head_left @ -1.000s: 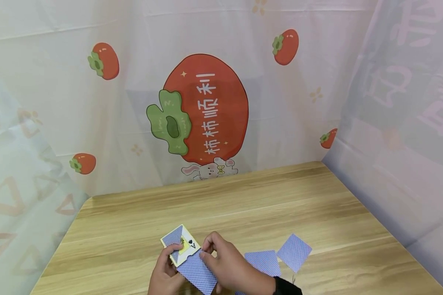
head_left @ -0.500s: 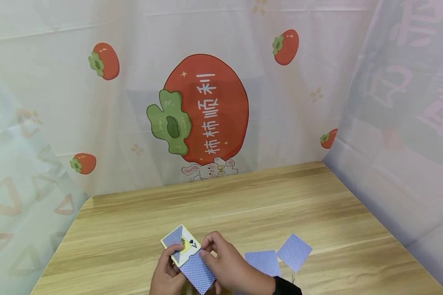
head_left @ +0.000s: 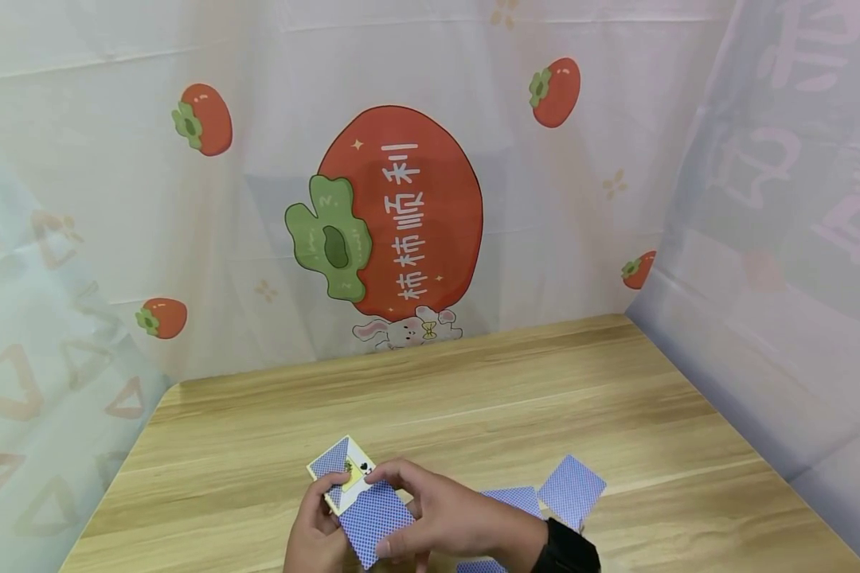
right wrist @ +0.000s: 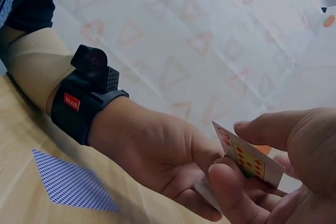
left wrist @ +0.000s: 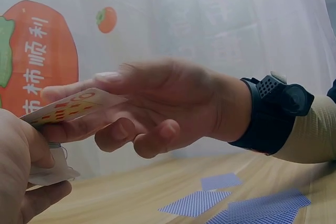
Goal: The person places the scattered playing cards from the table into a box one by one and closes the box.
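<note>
Between your left fingers (head_left: 327, 483): card box (head_left: 355, 478), gripped;
Between your right fingers (head_left: 400, 471): card (head_left: 374, 517), pinched, seemingly not fully boxed;
Past them: loose cards (head_left: 572, 485), unboxed

Left hand (left wrist: 21, 166) at eight o'clock and right hand (left wrist: 168, 103), centre, hold a playing card (left wrist: 71, 107); blue-patterned cards (left wrist: 249, 210) lie at five.
</note>
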{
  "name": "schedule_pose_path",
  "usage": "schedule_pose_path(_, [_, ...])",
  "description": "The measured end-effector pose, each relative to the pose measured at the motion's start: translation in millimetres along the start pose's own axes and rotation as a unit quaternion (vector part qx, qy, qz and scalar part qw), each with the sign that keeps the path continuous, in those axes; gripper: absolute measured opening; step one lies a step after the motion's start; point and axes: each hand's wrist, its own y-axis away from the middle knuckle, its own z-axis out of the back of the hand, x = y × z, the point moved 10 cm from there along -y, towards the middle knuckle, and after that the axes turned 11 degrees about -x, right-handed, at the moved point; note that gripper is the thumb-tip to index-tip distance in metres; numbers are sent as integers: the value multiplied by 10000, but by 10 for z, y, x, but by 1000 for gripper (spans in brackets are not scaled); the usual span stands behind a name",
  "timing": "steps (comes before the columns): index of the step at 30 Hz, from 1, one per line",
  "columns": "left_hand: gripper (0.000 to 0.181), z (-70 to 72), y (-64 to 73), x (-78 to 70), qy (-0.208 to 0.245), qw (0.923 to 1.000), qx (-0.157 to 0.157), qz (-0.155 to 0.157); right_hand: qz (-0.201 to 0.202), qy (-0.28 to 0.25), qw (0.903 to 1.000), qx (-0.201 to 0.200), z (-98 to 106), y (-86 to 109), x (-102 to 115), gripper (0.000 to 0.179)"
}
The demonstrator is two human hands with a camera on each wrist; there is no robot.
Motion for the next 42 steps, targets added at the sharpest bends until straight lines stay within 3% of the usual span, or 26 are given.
schedule_pose_path(6, [61, 2, 2, -12, 90, 9999, 42, 61, 88, 464, 9989, -37, 14, 7, 8, 70])
schedule_pose_path(12, [62, -16, 9, -40, 279, 9993, 207, -112, 324, 875, 9950, -353, 87, -26, 16, 65])
schedule_pose_path(14, [60, -31, 17, -46, 342, 9990, 265, -135, 611, 1302, 9877, -607, 139, -46, 45, 62])
schedule_pose_path(18, [57, -64, 40, -51, 217, 9993, 304, -22, 1171, 2359, 9557, -1312, 260, -64, 127, 55])
schedule_pose_path(20, [55, -72, 49, -42, 17, 9997, 225, 74, 1280, 2703, 9398, -1654, 324, -69, 150, 49])
schedule_pose_path(22, [56, -78, 58, -32, -199, 9995, 144, 183, 1276, 2855, 9308, -1894, 376, -73, 151, 45])
schedule_pose_path(24, [56, -82, 68, -28, -380, 9989, 84, 274, 1261, 2919, 9258, -2047, 415, -81, 147, 42])
schedule_pose_path(31, [59, -75, 74, -41, -562, 9977, -34, 384, 1130, 3025, 9216, -2154, 465, -107, 113, 39])
schedule_pose_path(39, [60, 20, 33, 14, -747, 9920, -591, 830, 970, 3259, 9115, -2313, 621, -134, 99, 31])
schedule_pose_path(42, [60, 42, 28, 20, -757, 9912, -679, 845, 767, 3607, 8982, -2394, 707, -141, 67, 30])
